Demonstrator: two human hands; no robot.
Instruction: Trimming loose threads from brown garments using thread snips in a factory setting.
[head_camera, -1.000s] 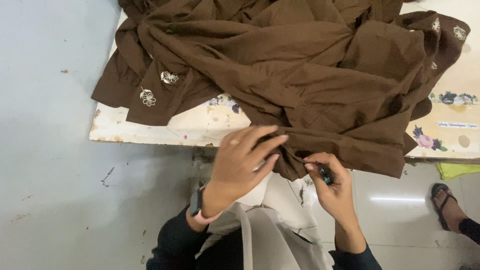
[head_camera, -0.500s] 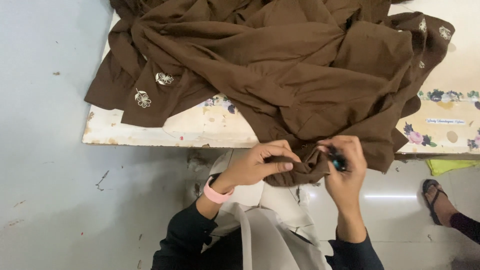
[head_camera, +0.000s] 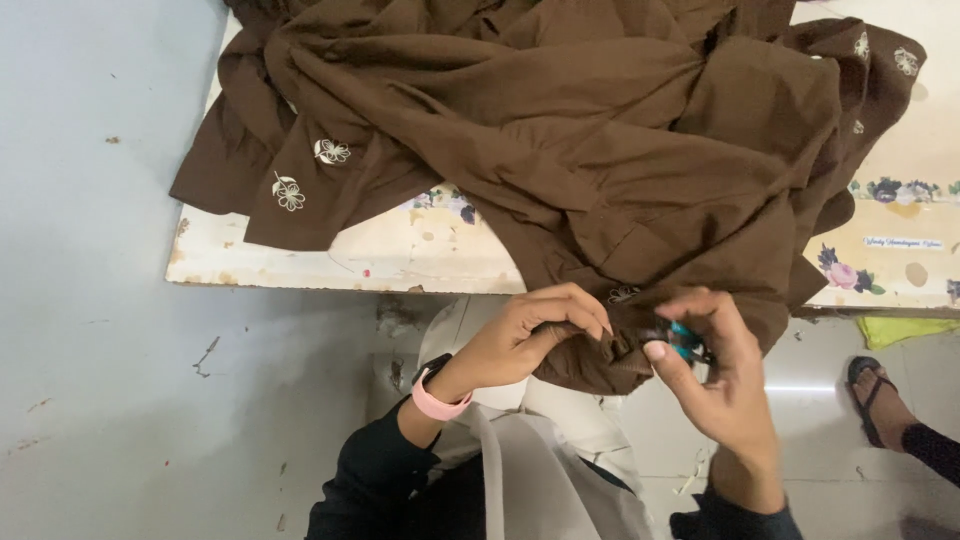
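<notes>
Your hands pinch the hanging edge of brown cloth.

Your left hand (head_camera: 530, 335) closes its fingers on a fold of the brown garment (head_camera: 560, 130); just beside it, your right hand (head_camera: 725, 375) grips a small teal tool (head_camera: 683, 340) against the same fold. Beyond both hands the garment lies heaped across the worn floral-printed table (head_camera: 400, 250).

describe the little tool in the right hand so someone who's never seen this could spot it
Start at the brown cloth heaped on the table and follow it down to the corner hanging off the near edge. The right hand pinches a small tool against that corner; it is the only teal thing among the brown folds.
</notes>
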